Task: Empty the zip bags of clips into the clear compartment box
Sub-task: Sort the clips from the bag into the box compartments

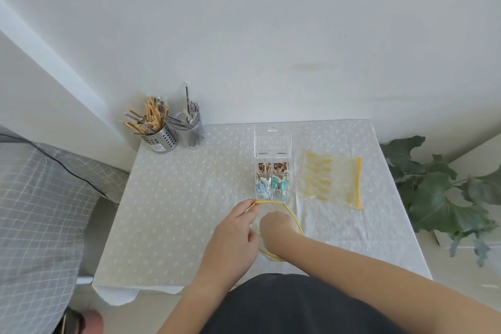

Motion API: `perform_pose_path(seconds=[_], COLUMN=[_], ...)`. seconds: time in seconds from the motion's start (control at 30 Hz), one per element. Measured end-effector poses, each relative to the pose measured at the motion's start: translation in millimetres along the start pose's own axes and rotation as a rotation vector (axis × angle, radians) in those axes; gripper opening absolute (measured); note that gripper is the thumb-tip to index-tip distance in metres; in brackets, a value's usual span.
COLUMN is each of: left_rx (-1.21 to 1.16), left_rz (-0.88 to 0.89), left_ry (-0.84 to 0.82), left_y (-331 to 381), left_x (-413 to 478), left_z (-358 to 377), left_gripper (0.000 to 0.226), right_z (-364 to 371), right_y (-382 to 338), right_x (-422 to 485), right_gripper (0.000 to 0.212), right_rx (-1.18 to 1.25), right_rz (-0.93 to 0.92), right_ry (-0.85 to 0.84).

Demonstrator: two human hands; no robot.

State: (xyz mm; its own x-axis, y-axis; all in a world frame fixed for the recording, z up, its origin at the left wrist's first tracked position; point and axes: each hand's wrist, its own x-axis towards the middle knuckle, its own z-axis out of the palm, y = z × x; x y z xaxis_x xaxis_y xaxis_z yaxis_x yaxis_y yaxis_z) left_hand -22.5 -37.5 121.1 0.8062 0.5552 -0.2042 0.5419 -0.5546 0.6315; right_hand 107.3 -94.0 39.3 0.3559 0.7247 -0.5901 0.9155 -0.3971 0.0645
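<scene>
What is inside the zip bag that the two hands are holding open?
The right hand reaches into the open zip bag, whose yellow rim the left hand holds. That hand and wrist cover the inside, so any clips left there cannot be seen.

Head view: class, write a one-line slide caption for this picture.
Left hand holds a zip bag's yellow rim open while the right hand reaches inside, just in front of the clear compartment box of sorted clips.

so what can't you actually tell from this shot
- Right hand reaches inside the open zip bag; its fingers and any clips there are hidden, head view.
- Compartment box: clips too small to count.
- Second zip bag: yellowish contents blurred by plastic.
</scene>
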Motion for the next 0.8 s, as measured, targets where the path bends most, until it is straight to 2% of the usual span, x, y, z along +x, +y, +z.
perform_pose_path(seconds=[0.17, 0.43, 0.67, 0.8], left_rx=[-0.005, -0.004, 0.010, 0.009], left_rz=[-0.017, 0.011, 0.006, -0.010], left_ry=[0.002, 0.008, -0.010, -0.031], left_y=[0.3, 0.2, 3.0, 2.9], left_x=[0.6, -2.6, -3.9, -3.6], left_z=[-1.7, 0.7, 1.5, 1.4], left_gripper=[0.062, 0.059, 0.059, 0.060], right_z=[3.9, 3.4, 4.1, 6.8], right_y=[-6.9, 2.1, 4.4, 3.7], right_x=[-6.7, -3.4, -5.1, -5.3], right_gripper=[0.027, 0.027, 0.029, 0.031], right_rx=[-0.082, -0.026, -0.053, -0.111], right_rz=[-0.043, -0.036, -0.047, -0.049], right_ry=[0.045, 0.027, -0.035, -0.123])
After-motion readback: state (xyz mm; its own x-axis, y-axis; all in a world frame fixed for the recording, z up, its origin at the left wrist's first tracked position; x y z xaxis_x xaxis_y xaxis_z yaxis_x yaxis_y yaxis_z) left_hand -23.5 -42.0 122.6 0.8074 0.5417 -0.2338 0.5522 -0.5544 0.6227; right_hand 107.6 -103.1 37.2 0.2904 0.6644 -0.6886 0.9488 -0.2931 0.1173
